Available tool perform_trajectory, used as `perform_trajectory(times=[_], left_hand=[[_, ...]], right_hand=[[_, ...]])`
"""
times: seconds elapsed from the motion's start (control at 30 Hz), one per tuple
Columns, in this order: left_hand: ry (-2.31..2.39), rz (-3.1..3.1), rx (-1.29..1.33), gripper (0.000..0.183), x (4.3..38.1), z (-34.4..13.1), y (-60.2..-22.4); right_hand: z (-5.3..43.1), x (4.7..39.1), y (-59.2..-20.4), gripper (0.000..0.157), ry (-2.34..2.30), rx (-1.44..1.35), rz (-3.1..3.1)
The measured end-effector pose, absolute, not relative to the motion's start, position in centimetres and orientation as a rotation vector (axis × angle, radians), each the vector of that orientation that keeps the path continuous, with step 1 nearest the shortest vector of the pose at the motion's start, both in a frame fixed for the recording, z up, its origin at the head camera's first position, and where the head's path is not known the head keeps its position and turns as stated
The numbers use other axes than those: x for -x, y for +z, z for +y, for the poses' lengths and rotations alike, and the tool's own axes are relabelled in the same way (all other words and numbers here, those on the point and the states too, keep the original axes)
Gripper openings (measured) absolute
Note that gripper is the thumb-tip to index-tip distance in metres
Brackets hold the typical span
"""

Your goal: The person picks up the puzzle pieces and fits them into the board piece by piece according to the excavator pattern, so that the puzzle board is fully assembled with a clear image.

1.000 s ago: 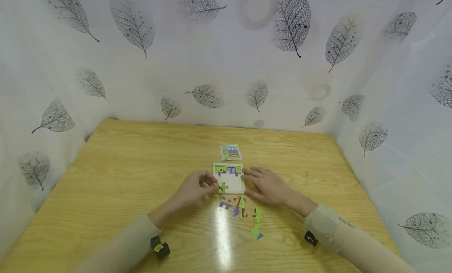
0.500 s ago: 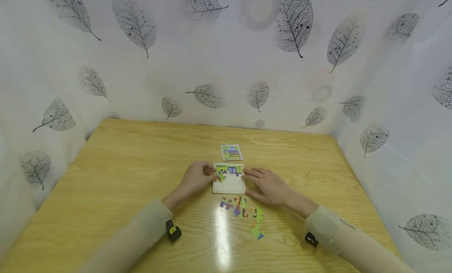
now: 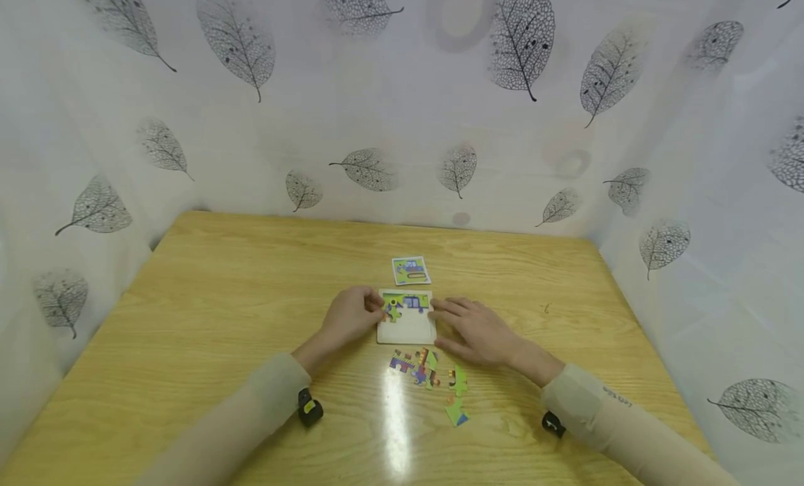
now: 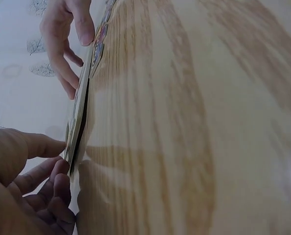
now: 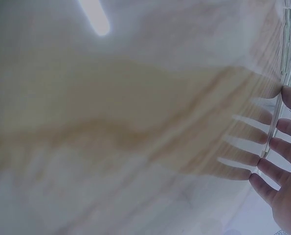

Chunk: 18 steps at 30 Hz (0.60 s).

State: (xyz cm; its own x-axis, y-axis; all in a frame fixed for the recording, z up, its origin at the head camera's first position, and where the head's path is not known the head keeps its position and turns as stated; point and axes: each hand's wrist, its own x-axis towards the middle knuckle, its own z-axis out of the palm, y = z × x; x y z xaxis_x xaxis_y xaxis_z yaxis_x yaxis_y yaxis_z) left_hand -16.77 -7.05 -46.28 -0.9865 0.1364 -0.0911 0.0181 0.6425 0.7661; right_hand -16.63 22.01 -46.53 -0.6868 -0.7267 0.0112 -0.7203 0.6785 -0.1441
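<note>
A shallow white puzzle board (image 3: 411, 332) lies on the wooden table, its top strip filled with pieces showing part of a blue and green vehicle. At its left side my left hand (image 3: 352, 315) pinches a green puzzle piece (image 3: 394, 315) just under that strip. In the left wrist view, the left thumb and fingers meet close at the board's edge. My right hand (image 3: 479, 331) rests along the board's right edge, its fingers spread and fairly straight. Several loose puzzle pieces (image 3: 422, 369) lie in front of the board, one with a blue corner (image 3: 457, 412) nearest to me.
Behind the board lies a small picture card (image 3: 411, 270) of a similar vehicle. The wooden table (image 3: 251, 276) reaches back to a white curtain (image 3: 402, 123) printed with grey leaves, which also hangs at both sides.
My left hand has carried the green puzzle piece from the board's lower left up to beneath the top strip, with little movement in the last half second. The right hand has stayed put.
</note>
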Motion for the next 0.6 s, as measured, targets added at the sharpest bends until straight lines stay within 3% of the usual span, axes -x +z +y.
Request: perform_trajectory(times=[0.6], left_hand=[[1.054, 2.737, -0.362, 0.022, 17.44, -7.85, -46.12]], right_hand=[[21.95, 16.7, -46.34, 0.057, -0.209, 1.213, 2.823]])
